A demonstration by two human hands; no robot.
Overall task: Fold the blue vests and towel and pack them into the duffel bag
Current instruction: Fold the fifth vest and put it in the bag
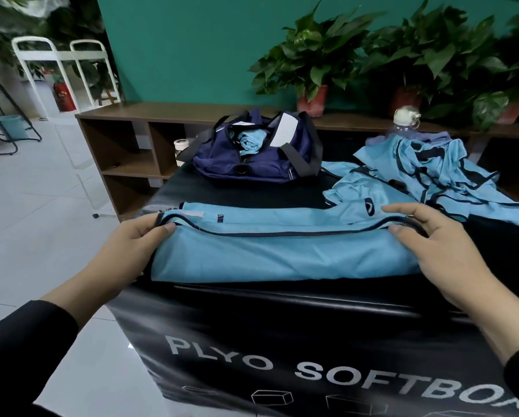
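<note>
we have one blue vest stretched across the near edge of the black padded surface, partway through a fold. our left hand pinches its black-trimmed edge at one end, thumb on top, and our right hand grips the same edge at the other end. the navy duffel bag sits open at the far side of the surface, with one rolled blue piece already inside, so packing has begun. a heap of unfolded vests lies to the right (we cannot pick out the towel for certain), so most of the work seems left. a bottle stands behind the heap; nothing blocks the way to the bag.
</note>
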